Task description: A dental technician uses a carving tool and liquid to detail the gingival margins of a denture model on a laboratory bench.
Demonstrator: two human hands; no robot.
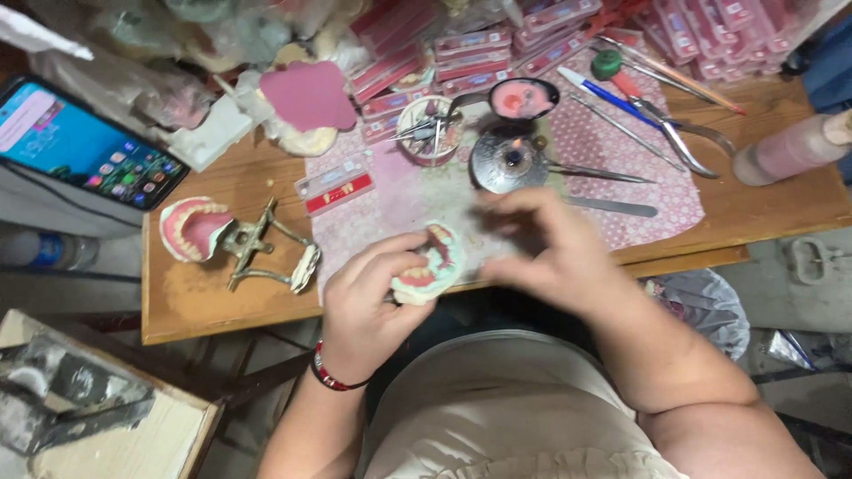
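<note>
Left hand [373, 297]: gripping a pink wax denture [430, 266], holding it over the tabletop [213, 302] edge.
Right hand [541, 248]: blurred, fingers curling together beside the denture; grip unclear.
Behind: small burner [508, 161] is sitting lit; articulator [257, 253] is standing at left.

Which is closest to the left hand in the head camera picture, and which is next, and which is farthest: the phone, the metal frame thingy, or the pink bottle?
From the left hand:
1. Metal frame, just to its left on the table.
2. Phone, farther off at the table's upper left.
3. Pink bottle, far across at the right edge.
</note>
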